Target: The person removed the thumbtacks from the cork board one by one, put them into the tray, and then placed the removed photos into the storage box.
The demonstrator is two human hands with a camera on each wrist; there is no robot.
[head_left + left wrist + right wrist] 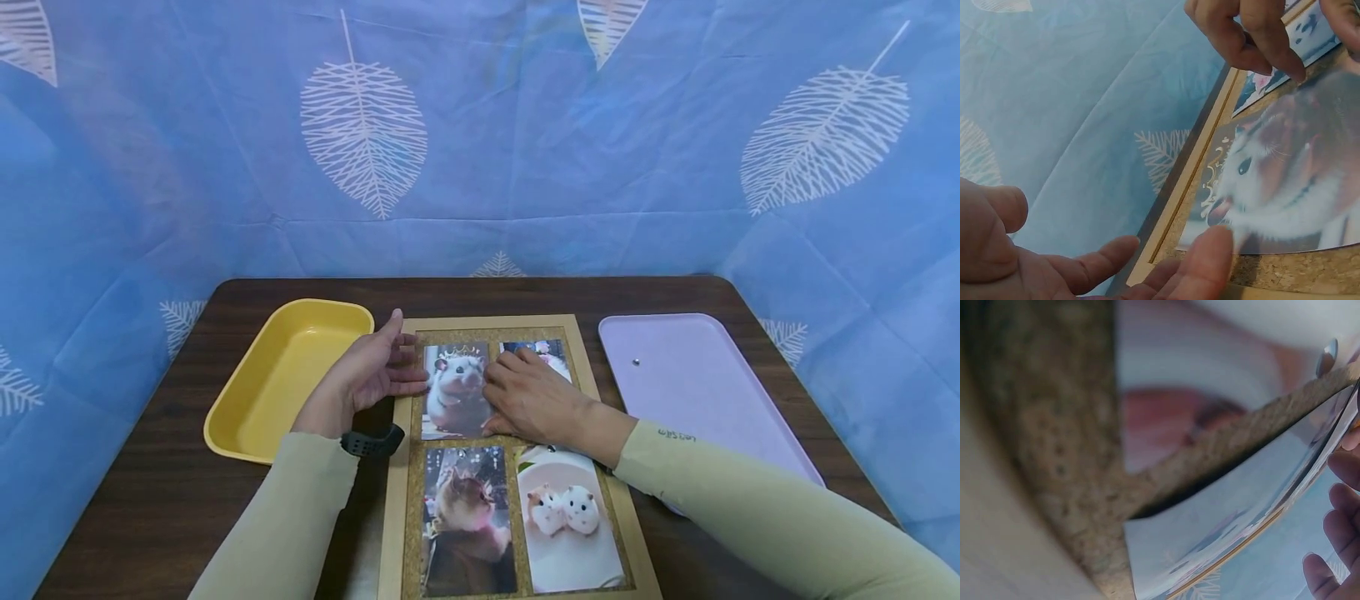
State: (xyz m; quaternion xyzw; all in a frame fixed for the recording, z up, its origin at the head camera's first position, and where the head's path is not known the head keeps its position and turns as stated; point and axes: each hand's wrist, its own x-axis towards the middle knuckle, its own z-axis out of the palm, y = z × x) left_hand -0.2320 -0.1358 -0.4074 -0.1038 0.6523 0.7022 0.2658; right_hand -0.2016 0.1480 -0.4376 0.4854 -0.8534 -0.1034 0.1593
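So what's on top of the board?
Four pictures show on the board. In the head view, the right hand hides part of the top right picture, so I can't see it all.

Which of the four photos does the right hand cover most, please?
The upper-right photo: the right hand hides much of it, while the other three photos show almost whole.

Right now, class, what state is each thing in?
Left hand: fingers extended
Right hand: fingers bent
Corkboard: lying flat, face up
Upper-left photo: face up, partly covered
Upper-right photo: face up, partly covered
Lower-left photo: face up
Lower-right photo: face up
Yellow bin: upright, open-topped
Lilac tray: lying flat, bearing small shiny item
Wristband: worn, left wrist
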